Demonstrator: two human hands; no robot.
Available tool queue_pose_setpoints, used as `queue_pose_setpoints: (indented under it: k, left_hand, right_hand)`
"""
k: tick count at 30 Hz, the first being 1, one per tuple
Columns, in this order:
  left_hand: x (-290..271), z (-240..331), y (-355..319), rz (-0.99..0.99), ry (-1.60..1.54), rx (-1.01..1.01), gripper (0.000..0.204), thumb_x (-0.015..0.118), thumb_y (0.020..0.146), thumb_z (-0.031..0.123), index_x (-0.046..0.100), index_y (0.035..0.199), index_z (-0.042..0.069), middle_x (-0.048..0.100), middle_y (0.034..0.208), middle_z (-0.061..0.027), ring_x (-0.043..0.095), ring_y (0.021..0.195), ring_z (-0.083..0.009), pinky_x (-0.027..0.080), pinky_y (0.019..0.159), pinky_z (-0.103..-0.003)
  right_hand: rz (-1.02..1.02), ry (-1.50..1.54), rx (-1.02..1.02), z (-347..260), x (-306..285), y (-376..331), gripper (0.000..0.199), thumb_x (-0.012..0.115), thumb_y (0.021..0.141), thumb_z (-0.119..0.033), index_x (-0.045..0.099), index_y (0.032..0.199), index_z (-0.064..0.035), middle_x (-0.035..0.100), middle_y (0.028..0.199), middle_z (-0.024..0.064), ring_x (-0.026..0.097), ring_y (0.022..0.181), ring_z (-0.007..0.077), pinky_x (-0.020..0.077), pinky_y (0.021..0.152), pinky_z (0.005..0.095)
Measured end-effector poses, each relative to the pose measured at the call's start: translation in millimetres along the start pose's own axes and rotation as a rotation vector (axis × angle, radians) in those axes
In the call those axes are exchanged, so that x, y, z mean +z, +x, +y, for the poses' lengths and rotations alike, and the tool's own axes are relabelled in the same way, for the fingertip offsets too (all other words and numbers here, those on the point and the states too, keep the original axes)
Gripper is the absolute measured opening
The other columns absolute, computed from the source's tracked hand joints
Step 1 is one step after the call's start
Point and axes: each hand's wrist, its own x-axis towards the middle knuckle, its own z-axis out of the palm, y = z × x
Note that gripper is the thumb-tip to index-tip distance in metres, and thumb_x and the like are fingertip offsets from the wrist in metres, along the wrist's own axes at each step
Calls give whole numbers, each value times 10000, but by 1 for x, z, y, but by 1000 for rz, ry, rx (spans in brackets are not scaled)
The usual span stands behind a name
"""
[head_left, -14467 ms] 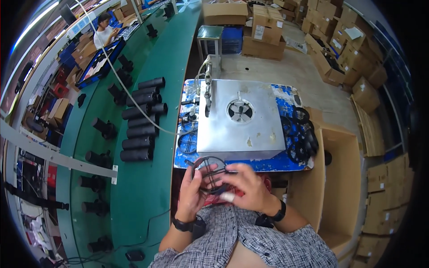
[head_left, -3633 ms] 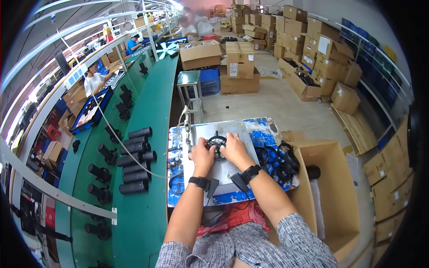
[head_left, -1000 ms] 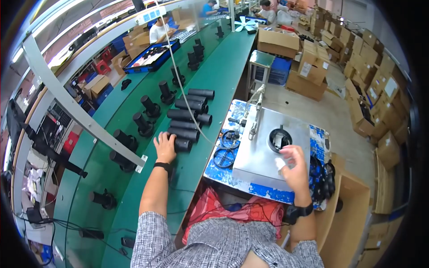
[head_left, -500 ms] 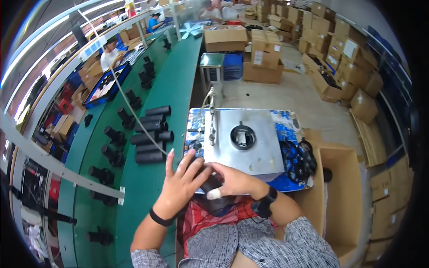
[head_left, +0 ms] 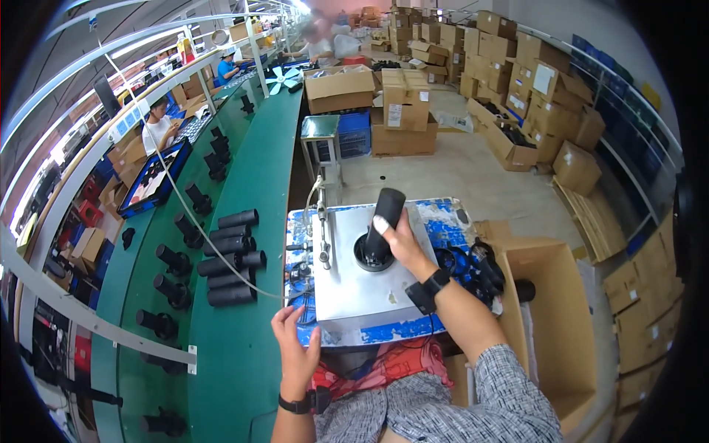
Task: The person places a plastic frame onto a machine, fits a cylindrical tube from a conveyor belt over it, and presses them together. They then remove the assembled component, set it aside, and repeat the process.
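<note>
My right hand [head_left: 403, 246] is wrapped round a black cylindrical tube [head_left: 387, 210], its thumb wearing a white cover. The tube leans slightly to the right, and its lower end is at the black round fixture [head_left: 360, 258] on top of a silver metal box [head_left: 347, 294]. Whether the tube is fully seated there I cannot tell. Off the front left corner of that box, my left hand [head_left: 297, 353] is open, fingers apart and holding nothing. The box rests on a worn blue-and-white table [head_left: 354, 336].
A metal valve fitting with a hose [head_left: 323, 235] stands at the box's left. Several black tubes [head_left: 233, 258] lie on the green bench [head_left: 258, 332], beside a row of flanged black parts [head_left: 174, 260]. Black rings [head_left: 484, 269] are heaped at right, near an open carton [head_left: 561, 269]. Co-workers sit far left.
My right hand has carried the tube from near my lap up to the fixture. My left hand has come away from it, down and left. The view has shifted.
</note>
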Motion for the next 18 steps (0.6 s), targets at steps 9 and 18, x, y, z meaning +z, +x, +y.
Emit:
queue_pose_setpoints:
  k: [9, 18]
  left_hand:
    - [0, -45, 22, 15, 60, -30, 502, 759, 896, 36, 600, 1372, 35, 497, 1402, -212, 508, 1334, -398, 413, 1163, -475]
    - [20, -101, 116, -25, 165, 182, 434, 741, 878, 0, 620, 1294, 16, 573, 1288, -205, 559, 1257, -403, 432, 1134, -468]
  right_hand:
    - [-40, -710, -9, -66, 15, -24, 679, 902, 826, -390, 566, 1277, -10, 675, 1222, 228, 667, 1164, 439, 526, 1024, 496]
    - [-192, -673, -46, -43, -16, -18, 781, 944, 748, -402, 596, 1331, -16, 707, 1235, 196, 693, 1139, 362, 553, 1001, 457]
